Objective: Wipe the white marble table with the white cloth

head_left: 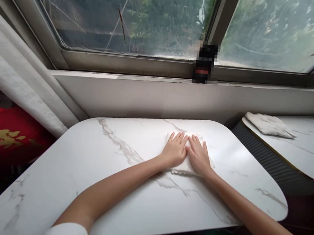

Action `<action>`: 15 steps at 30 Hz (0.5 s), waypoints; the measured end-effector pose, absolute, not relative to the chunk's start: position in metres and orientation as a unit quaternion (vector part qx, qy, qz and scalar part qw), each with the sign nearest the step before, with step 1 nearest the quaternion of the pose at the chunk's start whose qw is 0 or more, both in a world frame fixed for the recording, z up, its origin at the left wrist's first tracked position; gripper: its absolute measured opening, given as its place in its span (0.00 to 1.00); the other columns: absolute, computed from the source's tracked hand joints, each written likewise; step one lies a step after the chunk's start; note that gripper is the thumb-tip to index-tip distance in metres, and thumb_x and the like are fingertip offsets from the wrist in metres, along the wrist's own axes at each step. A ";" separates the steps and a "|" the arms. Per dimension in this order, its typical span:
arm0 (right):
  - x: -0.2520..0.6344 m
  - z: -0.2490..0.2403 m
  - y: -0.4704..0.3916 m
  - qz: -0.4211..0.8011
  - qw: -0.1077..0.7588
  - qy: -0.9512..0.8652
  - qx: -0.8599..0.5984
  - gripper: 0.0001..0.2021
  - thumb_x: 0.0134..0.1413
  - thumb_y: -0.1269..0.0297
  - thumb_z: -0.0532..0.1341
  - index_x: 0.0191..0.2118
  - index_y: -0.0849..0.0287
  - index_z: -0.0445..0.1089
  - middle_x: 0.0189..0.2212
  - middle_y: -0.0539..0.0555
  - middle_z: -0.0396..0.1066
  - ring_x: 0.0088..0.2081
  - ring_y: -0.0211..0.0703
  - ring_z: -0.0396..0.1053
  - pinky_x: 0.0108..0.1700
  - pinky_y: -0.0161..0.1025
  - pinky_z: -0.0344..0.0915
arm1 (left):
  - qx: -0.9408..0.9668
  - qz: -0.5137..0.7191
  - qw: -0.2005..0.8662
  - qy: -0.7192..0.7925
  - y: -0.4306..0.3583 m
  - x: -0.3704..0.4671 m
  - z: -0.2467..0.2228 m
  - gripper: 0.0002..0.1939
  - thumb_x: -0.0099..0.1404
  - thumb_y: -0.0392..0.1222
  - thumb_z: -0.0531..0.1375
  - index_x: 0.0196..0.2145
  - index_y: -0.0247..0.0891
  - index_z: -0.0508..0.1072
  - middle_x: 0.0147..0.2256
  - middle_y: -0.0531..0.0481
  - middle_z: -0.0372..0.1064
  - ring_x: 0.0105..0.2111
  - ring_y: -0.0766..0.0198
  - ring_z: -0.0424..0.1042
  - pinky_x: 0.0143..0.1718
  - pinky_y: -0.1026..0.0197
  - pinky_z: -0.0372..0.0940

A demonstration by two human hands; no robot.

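A white cloth (184,167) lies flat on the white marble-patterned table (128,202), right of the middle and toward the far edge. My left hand (174,150) rests on its left part, palm down with the fingers stretched forward. Beside it, my right hand (198,155) lies palm down on the cloth's right part, fingers also extended. The two hands touch or nearly touch at the thumbs. Part of the cloth is hidden beneath them.
A second white table (306,152) stands at the right, with a folded whitish cloth (270,125) near its left end. Behind the tables run a low wall (136,98) and a window. At the left are a pale curtain (22,63) and a red item (14,135) with gold marking.
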State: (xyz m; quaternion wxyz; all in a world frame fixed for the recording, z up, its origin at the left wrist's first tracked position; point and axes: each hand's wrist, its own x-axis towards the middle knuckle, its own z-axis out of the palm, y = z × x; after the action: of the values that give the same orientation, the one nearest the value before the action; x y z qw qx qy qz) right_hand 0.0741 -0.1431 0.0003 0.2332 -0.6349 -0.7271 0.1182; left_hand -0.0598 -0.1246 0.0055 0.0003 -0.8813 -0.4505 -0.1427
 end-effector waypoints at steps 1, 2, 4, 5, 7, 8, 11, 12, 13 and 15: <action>0.074 0.000 -0.162 0.149 0.236 -0.725 -0.629 0.27 0.62 0.57 0.42 0.64 0.58 0.48 0.65 0.55 0.41 0.66 0.44 0.35 0.64 0.55 0.29 | -0.885 -0.144 -0.003 -0.443 -0.141 -0.064 0.006 0.26 0.70 0.42 0.40 0.63 0.29 0.50 0.64 0.41 0.43 0.64 0.58 0.40 0.63 0.50 0.34; 0.075 0.001 -0.180 0.179 0.238 -0.724 -0.623 0.27 0.62 0.56 0.43 0.65 0.57 0.46 0.66 0.54 0.38 0.66 0.45 0.32 0.64 0.56 0.28 | -0.888 -0.144 -0.009 -0.436 -0.158 -0.069 0.007 0.26 0.71 0.42 0.40 0.63 0.29 0.49 0.64 0.41 0.42 0.64 0.58 0.39 0.63 0.50 0.34; 0.076 0.001 -0.217 0.234 0.233 -0.729 -0.600 0.29 0.61 0.52 0.45 0.66 0.51 0.41 0.66 0.51 0.33 0.65 0.47 0.27 0.63 0.59 0.29 | -0.895 -0.142 -0.027 -0.421 -0.190 -0.080 0.011 0.26 0.71 0.43 0.40 0.63 0.29 0.49 0.64 0.42 0.42 0.64 0.59 0.37 0.63 0.51 0.33; 0.077 0.001 -0.233 0.253 0.227 -0.737 -0.583 0.30 0.61 0.52 0.46 0.66 0.49 0.38 0.66 0.50 0.30 0.65 0.49 0.25 0.63 0.61 0.29 | -0.899 -0.139 -0.038 -0.413 -0.204 -0.086 0.014 0.26 0.72 0.44 0.39 0.63 0.31 0.48 0.64 0.43 0.41 0.64 0.60 0.36 0.63 0.51 0.33; 0.079 0.002 -0.260 0.272 0.214 -0.763 -0.546 0.32 0.60 0.52 0.49 0.66 0.46 0.33 0.66 0.48 0.26 0.64 0.51 0.22 0.62 0.63 0.30 | -0.906 -0.132 -0.061 -0.397 -0.228 -0.098 0.018 0.25 0.72 0.45 0.37 0.64 0.35 0.48 0.64 0.46 0.40 0.64 0.64 0.35 0.64 0.53 0.33; 0.080 0.003 -0.270 0.275 0.205 -0.776 -0.529 0.33 0.60 0.53 0.49 0.65 0.46 0.31 0.66 0.48 0.25 0.64 0.51 0.22 0.62 0.63 0.30 | -0.908 -0.128 -0.070 -0.394 -0.237 -0.104 0.020 0.25 0.73 0.45 0.37 0.64 0.37 0.48 0.65 0.48 0.40 0.64 0.65 0.34 0.64 0.53 0.33; 0.079 0.006 -0.279 0.268 0.175 -0.802 -0.504 0.33 0.61 0.53 0.48 0.65 0.46 0.28 0.65 0.48 0.23 0.64 0.52 0.21 0.62 0.62 0.35 | -0.905 -0.122 -0.087 -0.397 -0.250 -0.114 0.022 0.24 0.73 0.45 0.38 0.64 0.41 0.47 0.65 0.51 0.38 0.64 0.66 0.34 0.64 0.53 0.34; 0.078 0.006 -0.275 0.257 0.164 -0.809 -0.502 0.32 0.62 0.53 0.48 0.65 0.47 0.29 0.66 0.48 0.23 0.64 0.52 0.22 0.63 0.61 0.35 | -0.903 -0.121 -0.092 -0.401 -0.250 -0.115 0.021 0.24 0.73 0.45 0.39 0.64 0.41 0.47 0.65 0.51 0.38 0.64 0.66 0.34 0.64 0.53 0.34; 0.075 0.007 -0.269 0.237 0.156 -0.817 -0.502 0.32 0.62 0.53 0.47 0.66 0.48 0.29 0.66 0.49 0.24 0.64 0.52 0.22 0.63 0.61 0.35 | -0.900 -0.120 -0.098 -0.407 -0.247 -0.115 0.020 0.24 0.73 0.44 0.39 0.64 0.39 0.47 0.65 0.51 0.38 0.64 0.66 0.34 0.64 0.53 0.35; 0.067 0.006 -0.250 0.176 0.144 -0.829 -0.510 0.31 0.62 0.54 0.45 0.66 0.53 0.33 0.66 0.52 0.27 0.65 0.52 0.23 0.63 0.60 0.34 | -0.891 -0.117 -0.115 -0.422 -0.234 -0.113 0.018 0.25 0.72 0.43 0.40 0.64 0.37 0.47 0.64 0.50 0.40 0.64 0.66 0.36 0.64 0.53 0.35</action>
State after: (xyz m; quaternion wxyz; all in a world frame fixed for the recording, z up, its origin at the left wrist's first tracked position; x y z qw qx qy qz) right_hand 0.0673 -0.2502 0.0062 0.1443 -0.5102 -0.8294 0.1759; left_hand -0.1131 -0.2337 0.0179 -0.1155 -0.8914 -0.4224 -0.1172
